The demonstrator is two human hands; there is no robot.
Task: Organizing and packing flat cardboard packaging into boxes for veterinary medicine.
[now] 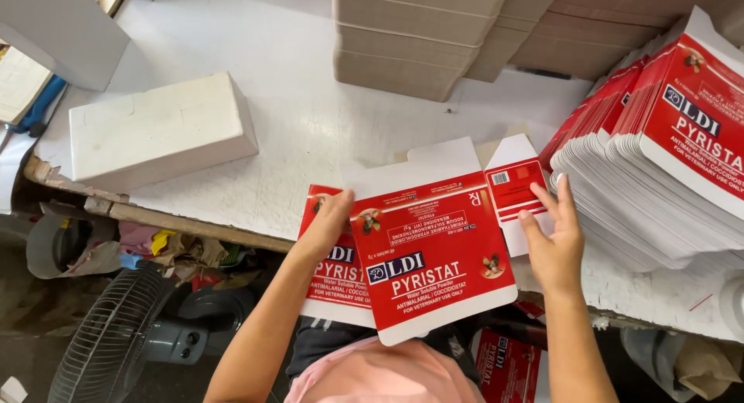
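Overhead, the white worktable (310, 116) spreads wide, bare in its middle, with brown cardboard stacks (434, 39) along the far side and a white box (159, 132) to the left. A tall pile of flat red cartons (659, 163) crowds the right edge. At the near edge a flattened red carton (430, 256) overhangs. The left hand (329, 221) grips its left side; the right hand (554, 240), fingers loosely spread, presses its end flap.

The stack of flat red cartons (659, 163) at the surface's right edge is cut off by the frame; the brown cardboard pile (465, 31) runs off the top, and the left hand (329, 221) hides part of the flat carton (430, 252)
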